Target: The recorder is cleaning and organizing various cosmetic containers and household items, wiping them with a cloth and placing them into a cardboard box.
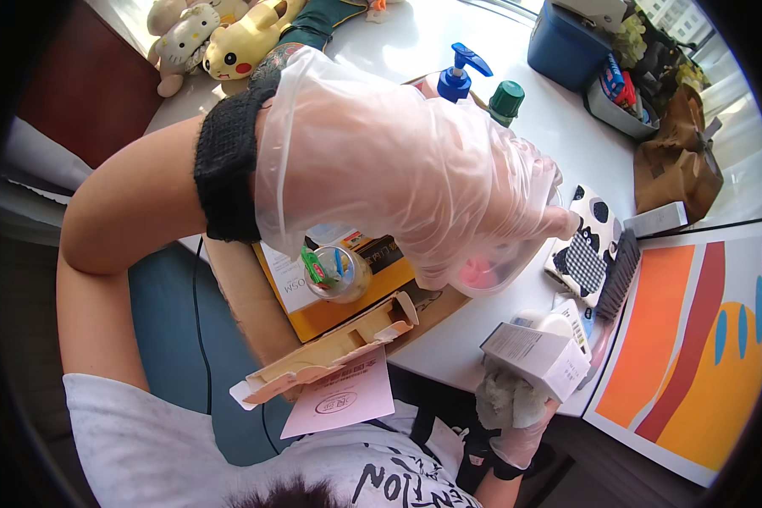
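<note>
My left hand [438,184], in a loose clear plastic glove with a black knitted band at the wrist, reaches across the middle. Its fingers are curled at a clear plastic container [517,270] with something pink inside; the glove and hand hide much of their contact. At the lower right, my right hand [524,438], also in a clear glove, holds a crumpled grey cloth [511,394] against a small white carton [536,355]. The carton is tilted, and the fingers are partly hidden behind it and the cloth.
A cardboard box [260,311] holds a yellow-and-white package and a clear jar [340,273]. Behind stand a blue pump bottle [455,82] and green-capped bottle [507,100]. At right are a patterned case [584,247], a brush [621,273] and a colourful picture panel [679,343]. Plush toys [241,47] lie at back left.
</note>
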The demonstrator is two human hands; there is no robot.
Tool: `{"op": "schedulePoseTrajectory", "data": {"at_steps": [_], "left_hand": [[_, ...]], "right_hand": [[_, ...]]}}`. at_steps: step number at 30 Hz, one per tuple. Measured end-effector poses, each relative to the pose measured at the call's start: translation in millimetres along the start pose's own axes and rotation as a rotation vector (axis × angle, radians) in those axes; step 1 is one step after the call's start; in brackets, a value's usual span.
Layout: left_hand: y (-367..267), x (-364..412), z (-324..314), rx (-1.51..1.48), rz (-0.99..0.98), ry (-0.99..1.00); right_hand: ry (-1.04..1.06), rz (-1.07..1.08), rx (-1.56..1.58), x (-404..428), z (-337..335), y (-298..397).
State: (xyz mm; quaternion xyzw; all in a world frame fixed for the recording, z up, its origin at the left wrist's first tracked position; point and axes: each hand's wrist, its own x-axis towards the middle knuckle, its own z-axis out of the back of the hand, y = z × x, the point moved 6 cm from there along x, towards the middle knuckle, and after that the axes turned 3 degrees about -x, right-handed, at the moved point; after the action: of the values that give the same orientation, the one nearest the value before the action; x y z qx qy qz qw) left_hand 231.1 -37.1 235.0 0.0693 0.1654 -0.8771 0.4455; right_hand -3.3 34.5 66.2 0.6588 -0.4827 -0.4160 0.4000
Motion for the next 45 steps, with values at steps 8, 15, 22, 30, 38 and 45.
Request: {"op": "schedulePoseTrajectory", "data": {"at_steps": [8, 15, 22, 30, 38, 45], "left_hand": [[-2.7, -14.3, 9.2, 0.23, -0.159, -0.335], [-2.5, -3.9, -40.6, 0.175, -0.249, -0.088], [1.1, 4.6, -62.8, 0.186, -0.185, 0.045], [-3.8, -21.8, -12.5, 0.202, 0.012, -0.068], [9.2, -170.0, -11.7, -0.213, 0.499, -0.302], [-26.4, -195.9, -119.8, -0.72, 0.55, -0.077]], "right_hand": [[-0.019, -0.105, 0.007, -10.2, -14.1, 13.7], [-0.032, -0.045, -0.059, -11.5, 0.8, 17.8], [-0.03, 0.047, -0.067, -15.6, 14.5, 16.8], [0.013, -0.015, -0.046, -15.0, 22.4, 15.2], [0.198, -0.045, -0.01, -11.5, 4.9, 9.9], [0.259, -0.003, -0.114, -15.3, -1.3, 2.4]]}}
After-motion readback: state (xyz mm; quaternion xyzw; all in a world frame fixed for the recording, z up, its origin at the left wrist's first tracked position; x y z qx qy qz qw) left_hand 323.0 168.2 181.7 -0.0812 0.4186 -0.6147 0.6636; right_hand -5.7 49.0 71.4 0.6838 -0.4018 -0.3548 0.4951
